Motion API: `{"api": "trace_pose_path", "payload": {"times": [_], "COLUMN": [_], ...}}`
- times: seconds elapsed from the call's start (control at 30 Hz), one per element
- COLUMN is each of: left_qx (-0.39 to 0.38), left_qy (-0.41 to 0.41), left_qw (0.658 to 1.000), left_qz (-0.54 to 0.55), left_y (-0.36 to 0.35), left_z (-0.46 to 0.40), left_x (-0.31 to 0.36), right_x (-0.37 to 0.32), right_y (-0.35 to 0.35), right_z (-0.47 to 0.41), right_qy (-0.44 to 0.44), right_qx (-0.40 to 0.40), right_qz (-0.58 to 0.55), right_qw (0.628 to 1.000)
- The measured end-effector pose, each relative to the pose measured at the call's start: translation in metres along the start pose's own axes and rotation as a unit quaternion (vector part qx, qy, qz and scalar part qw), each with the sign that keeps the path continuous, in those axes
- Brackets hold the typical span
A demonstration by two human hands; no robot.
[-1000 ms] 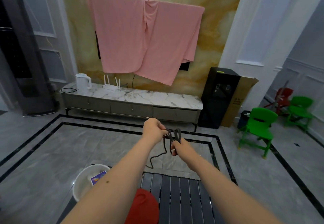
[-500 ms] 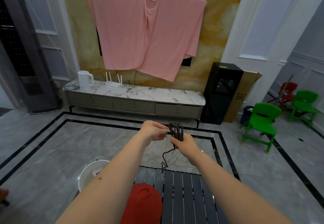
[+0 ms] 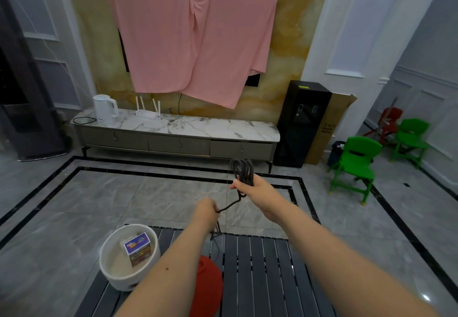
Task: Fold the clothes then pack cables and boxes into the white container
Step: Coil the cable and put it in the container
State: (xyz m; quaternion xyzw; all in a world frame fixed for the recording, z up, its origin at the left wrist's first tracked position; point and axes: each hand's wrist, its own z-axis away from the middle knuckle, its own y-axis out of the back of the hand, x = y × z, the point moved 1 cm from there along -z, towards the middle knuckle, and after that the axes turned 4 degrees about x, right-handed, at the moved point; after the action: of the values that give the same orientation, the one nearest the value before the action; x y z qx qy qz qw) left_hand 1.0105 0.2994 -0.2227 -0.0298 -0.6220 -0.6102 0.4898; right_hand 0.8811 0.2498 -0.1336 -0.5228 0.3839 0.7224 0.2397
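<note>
head view: right hand grips a looped dark cable; left hand, at its 7 o'clock, pinches the cable's tail above the slatted bench.

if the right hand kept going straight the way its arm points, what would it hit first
Probably nothing close: the right hand, gripping the coiled cable, aims up and away over bare floor toward the marble-topped cabinet. Depth is hard to judge.

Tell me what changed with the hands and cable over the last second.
The left hand dropped away from the coil, drawing the loose cable end down toward the table; the hands, close together before, are apart. The right hand still grips the coil. The box stays in the white container.
</note>
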Motion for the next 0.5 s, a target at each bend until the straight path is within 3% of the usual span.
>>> {"api": "trace_pose_path", "payload": {"times": [0.23,0.4,0.5], "left_qx": [0.031,0.092,0.111], "left_qy": [-0.036,-0.08,-0.127], "left_qw": [0.998,0.992,0.986], "left_qz": [0.049,0.042,0.018], "left_y": [0.013,0.034,0.045], "left_z": [-0.01,-0.015,-0.016], "left_x": [0.002,0.007,0.019], "right_x": [0.002,0.006,0.012], "right_y": [0.008,0.003,0.0], "right_z": [-0.002,-0.005,-0.008], "right_qy": [-0.005,0.003,-0.017], "right_qx": [-0.006,0.041,0.05], "right_qz": [-0.118,0.048,0.083], "right_qw": [0.993,0.998,0.995]}}
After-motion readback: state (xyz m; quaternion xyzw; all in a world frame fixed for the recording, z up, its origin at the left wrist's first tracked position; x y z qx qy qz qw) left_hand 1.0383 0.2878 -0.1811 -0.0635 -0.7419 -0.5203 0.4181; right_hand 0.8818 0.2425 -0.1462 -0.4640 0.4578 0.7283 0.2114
